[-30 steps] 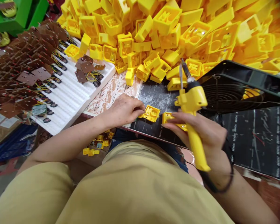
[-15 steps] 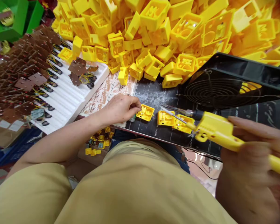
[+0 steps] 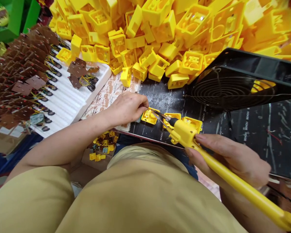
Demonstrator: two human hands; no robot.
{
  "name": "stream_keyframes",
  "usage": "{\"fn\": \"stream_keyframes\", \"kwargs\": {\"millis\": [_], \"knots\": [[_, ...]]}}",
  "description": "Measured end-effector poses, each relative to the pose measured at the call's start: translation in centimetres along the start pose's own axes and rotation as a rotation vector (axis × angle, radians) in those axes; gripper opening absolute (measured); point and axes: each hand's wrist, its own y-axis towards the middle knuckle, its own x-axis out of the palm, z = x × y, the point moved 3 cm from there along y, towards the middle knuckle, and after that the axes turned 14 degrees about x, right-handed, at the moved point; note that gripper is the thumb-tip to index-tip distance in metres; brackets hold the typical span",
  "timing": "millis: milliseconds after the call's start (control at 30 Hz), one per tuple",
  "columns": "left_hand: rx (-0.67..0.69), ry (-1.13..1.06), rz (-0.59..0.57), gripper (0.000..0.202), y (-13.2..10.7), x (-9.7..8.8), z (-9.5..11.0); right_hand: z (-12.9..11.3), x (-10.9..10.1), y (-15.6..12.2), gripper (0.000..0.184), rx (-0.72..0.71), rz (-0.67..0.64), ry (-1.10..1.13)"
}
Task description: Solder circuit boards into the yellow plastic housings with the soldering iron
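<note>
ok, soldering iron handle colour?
Yellow: the soldering iron in the right hand, head view.

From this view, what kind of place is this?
Most likely a small electronics assembly bench, hand soldering. The right hand holds a yellow soldering iron with its tip at a yellow housing that the left hand steadies. Behind lie a heap of yellow housings and wired brown circuit boards.

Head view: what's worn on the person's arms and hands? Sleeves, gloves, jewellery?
Both forearms are bare: no sleeves reach them, and there are no gloves. The left hand shows a small ring-like glint on one finger, too small to confirm. The right hand shows no ring; its wrist is at the frame edge, so a band cannot be told.
</note>
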Motion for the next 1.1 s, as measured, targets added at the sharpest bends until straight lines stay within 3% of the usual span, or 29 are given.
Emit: {"fn": "stream_keyframes", "kwargs": {"millis": [67, 167, 500, 600, 800, 1033, 1100], "knots": [[0.007, 0.022, -0.018, 0.02, 0.1, 0.0, 0.0, -0.8, 0.3, 0.4, 0.041, -0.138, -0.008, -0.012], [0.025, 0.037, -0.044, 0.021, 0.3, -0.3, 0.2, -1.3, 0.6, 0.7, 0.035, -0.229, 0.0, -0.06], [-0.036, 0.035, -0.145, 0.022, 1.0, -0.7, 0.9, -3.1, 0.1, 1.7, 0.017, -0.265, -0.153, -0.189], [-0.041, 0.037, -0.159, 0.023, 1.1, -0.7, 0.9, -2.1, -0.9, 1.5, 0.005, -0.192, -0.122, -0.207], [-0.009, 0.042, -0.133, 0.022, 1.0, -0.7, 0.8, -1.0, -1.2, 1.0, 0.019, -0.038, -0.117, -0.203], [0.004, 0.043, -0.143, 0.023, 1.1, -0.6, 0.7, -1.2, -0.8, 1.4, 0.005, -0.09, -0.058, -0.092], [0.045, 0.037, -0.113, 0.022, 0.8, -0.6, 0.6, -0.7, -0.8, 0.9, 0.014, -0.102, -0.021, -0.067]]}}
